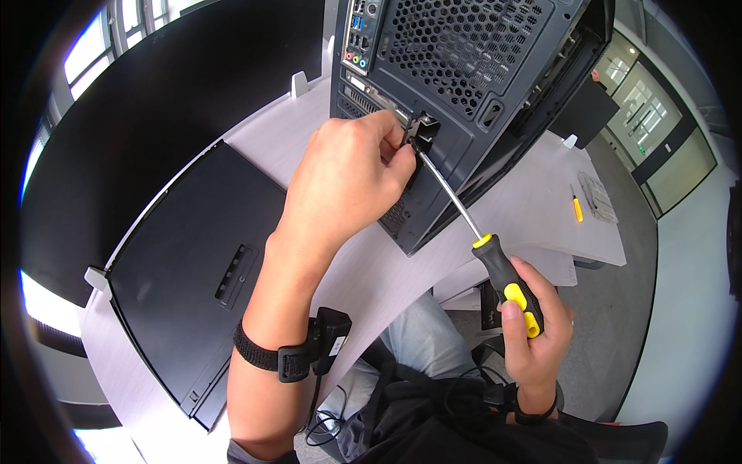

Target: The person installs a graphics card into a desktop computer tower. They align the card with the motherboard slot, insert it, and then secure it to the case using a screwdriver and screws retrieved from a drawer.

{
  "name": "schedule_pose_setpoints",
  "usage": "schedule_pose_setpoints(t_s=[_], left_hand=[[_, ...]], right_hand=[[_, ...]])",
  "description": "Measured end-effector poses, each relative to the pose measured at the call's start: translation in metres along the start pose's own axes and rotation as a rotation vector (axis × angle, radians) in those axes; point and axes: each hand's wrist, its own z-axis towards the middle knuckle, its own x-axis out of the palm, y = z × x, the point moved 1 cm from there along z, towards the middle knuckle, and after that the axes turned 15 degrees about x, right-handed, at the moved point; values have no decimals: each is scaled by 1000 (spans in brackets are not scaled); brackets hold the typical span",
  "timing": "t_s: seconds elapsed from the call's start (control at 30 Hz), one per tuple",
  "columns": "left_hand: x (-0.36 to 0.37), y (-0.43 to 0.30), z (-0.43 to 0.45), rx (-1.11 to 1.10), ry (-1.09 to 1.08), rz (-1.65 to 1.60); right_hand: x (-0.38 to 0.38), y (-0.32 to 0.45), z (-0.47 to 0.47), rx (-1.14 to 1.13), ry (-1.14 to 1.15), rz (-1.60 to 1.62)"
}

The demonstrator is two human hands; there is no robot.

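A black desktop computer case stands on the desk with its rear panel facing me. My left hand has its fingertips pinched together at the expansion-slot area; a small dark metal part shows there, and what lies between the fingers is mostly hidden. My right hand grips the black and yellow handle of a screwdriver. Its shaft slants up to the left, and its tip is beside my left fingertips at the slots. A small opening with bare metal edges shows just right of the fingertips.
A black side panel of a computer case lies on the desk at left. A small yellow-handled screwdriver and a clear plastic bag lie at the far right. Dark desk dividers rise behind. A cable hangs from my left wrist strap.
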Motion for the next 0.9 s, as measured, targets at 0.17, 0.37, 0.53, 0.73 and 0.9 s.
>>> schedule_pose_setpoints(t_s=[0.17,0.37,0.53,0.73,0.9], left_hand=[[-1,-2,1,-12,7,-3],[-1,0,-1,-1,-7,8],[-1,0,0,12,-3,19],[0,-1,0,19,-11,6],[1,0,0,36,-14,15]], right_hand=[[-5,-4,1,521,233,581],[-12,14,8,472,215,427],[-12,16,5,330,173,293],[-13,17,3,498,314,524],[-16,23,8,607,370,743]])
